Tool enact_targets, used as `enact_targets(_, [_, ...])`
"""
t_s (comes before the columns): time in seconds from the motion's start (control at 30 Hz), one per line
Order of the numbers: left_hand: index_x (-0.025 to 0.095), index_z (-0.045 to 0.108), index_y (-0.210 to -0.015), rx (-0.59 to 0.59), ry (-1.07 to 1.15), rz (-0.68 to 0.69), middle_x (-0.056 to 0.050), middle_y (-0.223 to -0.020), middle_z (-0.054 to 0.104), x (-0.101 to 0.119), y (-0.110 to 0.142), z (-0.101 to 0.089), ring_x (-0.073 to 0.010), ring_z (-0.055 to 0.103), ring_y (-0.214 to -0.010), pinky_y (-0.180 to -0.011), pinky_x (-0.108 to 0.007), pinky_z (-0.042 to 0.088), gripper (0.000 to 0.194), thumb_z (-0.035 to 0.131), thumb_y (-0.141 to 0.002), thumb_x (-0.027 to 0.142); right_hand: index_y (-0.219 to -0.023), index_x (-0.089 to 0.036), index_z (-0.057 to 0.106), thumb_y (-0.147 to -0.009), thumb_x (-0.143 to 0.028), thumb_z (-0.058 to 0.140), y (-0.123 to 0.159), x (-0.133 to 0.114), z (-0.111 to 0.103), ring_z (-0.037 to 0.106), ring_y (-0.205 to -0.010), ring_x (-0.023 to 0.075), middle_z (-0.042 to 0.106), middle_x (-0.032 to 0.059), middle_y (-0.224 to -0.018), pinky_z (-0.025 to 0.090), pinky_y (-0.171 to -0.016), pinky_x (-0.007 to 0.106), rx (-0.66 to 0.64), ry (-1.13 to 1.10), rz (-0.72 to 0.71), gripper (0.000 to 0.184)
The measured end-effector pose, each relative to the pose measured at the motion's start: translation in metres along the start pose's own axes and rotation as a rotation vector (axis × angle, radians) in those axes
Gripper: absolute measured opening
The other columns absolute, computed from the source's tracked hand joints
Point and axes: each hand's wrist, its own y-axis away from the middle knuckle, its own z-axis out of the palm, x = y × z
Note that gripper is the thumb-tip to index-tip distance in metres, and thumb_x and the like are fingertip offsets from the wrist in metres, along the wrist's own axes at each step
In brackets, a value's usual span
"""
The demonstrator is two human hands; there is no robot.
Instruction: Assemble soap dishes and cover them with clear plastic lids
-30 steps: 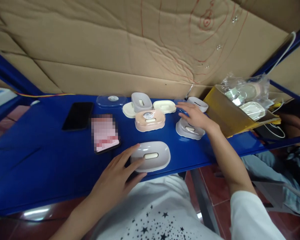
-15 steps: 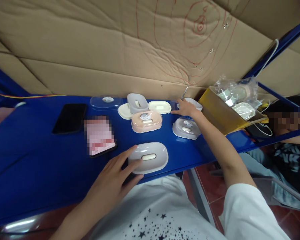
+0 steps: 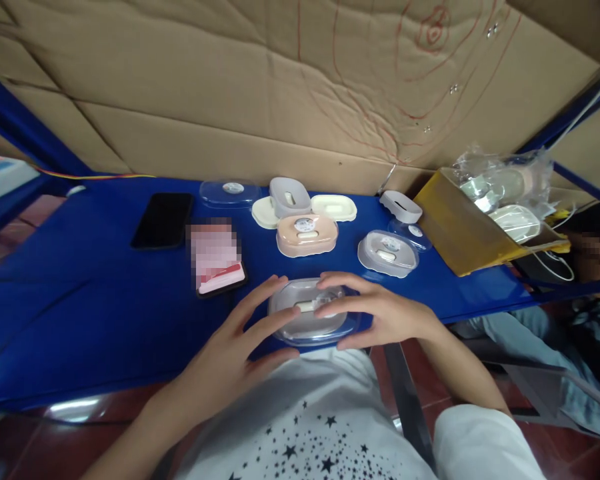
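Observation:
A pale grey soap dish (image 3: 291,325), oval with a white bar in its middle, lies at the table's front edge. Over it sits a clear plastic lid (image 3: 351,327), shifted a little to the right. My right hand (image 3: 380,308) grips this lid, its fingers over the top and the thumb at the near edge. On the left side, my left hand (image 3: 245,333) rests against the dish with fingers stretched and apart. Just behind are a lidded peach soap dish (image 3: 307,245) and a lidded grey one (image 3: 387,255).
Farther back lie a grey dish part (image 3: 290,195), a cream part (image 3: 333,207), a clear lid (image 3: 230,194) and another grey part (image 3: 401,207). Two phones, one black (image 3: 162,221), lie left. A yellow-edged box (image 3: 460,227) stands right; a person sits beyond it.
My right hand has come from the back right to the front dish, bringing a clear lid over it. My left hand has stayed beside the dish. The view has shifted slightly.

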Motion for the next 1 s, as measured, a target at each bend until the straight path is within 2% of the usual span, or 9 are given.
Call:
enact_targets(0.1, [0.03,0.06,-0.143,-0.011,-0.046,-0.004,-0.007,-0.164,0.054,-0.003,-0.003,0.006,-0.0271,0.057,-0.151,-0.121,-0.046,0.056,0.033,0.062,-0.11,0.03,-0.152,-0.038,0.064,-0.098,-0.037,0.082,-0.004,0.015,0.007,0.042,-0.161,0.028,0.049,0.0062,-0.168,0.042,-0.132,0.051,0.064,0.025,-0.009,0.057])
enact_targets(0.2, [0.028,0.06,-0.142,0.011,-0.094,0.001,-0.008,-0.158,0.059,-0.006,-0.003,0.01,-0.0271,0.059,-0.148,-0.121,-0.046,0.057,0.031,0.061,-0.111,0.029,-0.156,-0.04,0.061,-0.098,-0.034,0.081,-0.003,0.022,0.008,0.04,-0.163,0.0292,0.044,0.0041,-0.173,0.04,-0.132,0.054,0.095,0.074,-0.006,0.061])
enact_targets(0.33, [0.026,0.06,-0.141,0.015,-0.122,0.002,-0.01,-0.154,0.061,-0.006,0.0,0.008,-0.0273,0.061,-0.145,-0.121,-0.045,0.056,0.031,0.062,-0.11,0.03,-0.164,-0.04,0.051,-0.103,-0.031,0.075,0.001,0.018,0.015,0.033,-0.166,0.0288,0.034,0.0033,-0.179,0.036,-0.135,0.055,0.094,0.13,0.011,0.066])
enact_targets(0.43, [0.026,0.06,-0.138,0.02,-0.122,0.012,-0.01,-0.153,0.06,-0.006,0.002,0.006,-0.0273,0.061,-0.145,-0.122,-0.045,0.055,0.031,0.067,-0.108,0.031,-0.166,-0.038,0.047,-0.106,-0.03,0.072,0.006,0.014,0.025,0.029,-0.168,0.0285,0.035,0.0047,-0.179,0.038,-0.134,0.054,0.11,0.166,-0.004,0.066])
enact_targets(0.57, [0.027,0.061,-0.133,0.029,-0.118,0.034,-0.008,-0.149,0.061,-0.006,0.004,0.007,-0.0249,0.062,-0.143,-0.123,-0.043,0.054,0.028,0.07,-0.106,0.027,-0.168,-0.041,0.042,-0.105,-0.033,0.073,0.013,0.015,0.036,0.025,-0.169,0.0299,0.035,0.0033,-0.179,0.038,-0.134,0.057,0.139,0.222,-0.012,0.071])
enact_targets(0.73, [0.029,0.061,-0.133,0.008,-0.099,-0.006,-0.008,-0.152,0.06,-0.006,0.002,0.009,-0.027,0.061,-0.144,-0.12,-0.046,0.057,0.028,0.069,-0.106,0.027,-0.171,-0.046,0.032,-0.106,-0.03,0.07,0.018,0.019,0.04,0.019,-0.171,0.0301,0.03,0.0005,-0.181,0.038,-0.134,0.059,0.142,0.216,0.021,0.077])
enact_targets(0.83, [0.03,0.061,-0.133,-0.004,-0.088,-0.057,-0.01,-0.163,0.052,-0.006,0.001,0.011,-0.0293,0.06,-0.147,-0.119,-0.048,0.058,0.027,0.067,-0.107,0.029,-0.173,-0.045,0.028,-0.107,-0.031,0.069,0.017,0.02,0.04,0.02,-0.17,0.0303,0.03,0.0012,-0.181,0.038,-0.133,0.059,0.149,0.227,0.016,0.079])
enact_targets(0.9, [0.029,0.062,-0.132,-0.04,-0.076,-0.088,-0.01,-0.169,0.047,-0.006,0.0,0.012,-0.0301,0.06,-0.147,-0.116,-0.048,0.06,0.024,0.064,-0.108,0.033,-0.173,-0.043,0.029,-0.108,-0.031,0.068,0.015,0.019,0.041,0.022,-0.17,0.0307,0.031,0.0029,-0.181,0.04,-0.133,0.059,0.157,0.247,0.018,0.077])
enact_targets(1.0, [0.029,0.064,-0.129,-0.079,-0.073,-0.121,-0.009,-0.17,0.048,-0.007,0.001,0.013,-0.0309,0.062,-0.145,-0.112,-0.048,0.062,0.023,0.061,-0.11,0.039,-0.172,-0.04,0.035,-0.108,-0.033,0.068,0.014,0.017,0.045,0.023,-0.17,0.0324,0.034,0.0048,-0.18,0.041,-0.131,0.06,0.159,0.318,0.054,0.073])
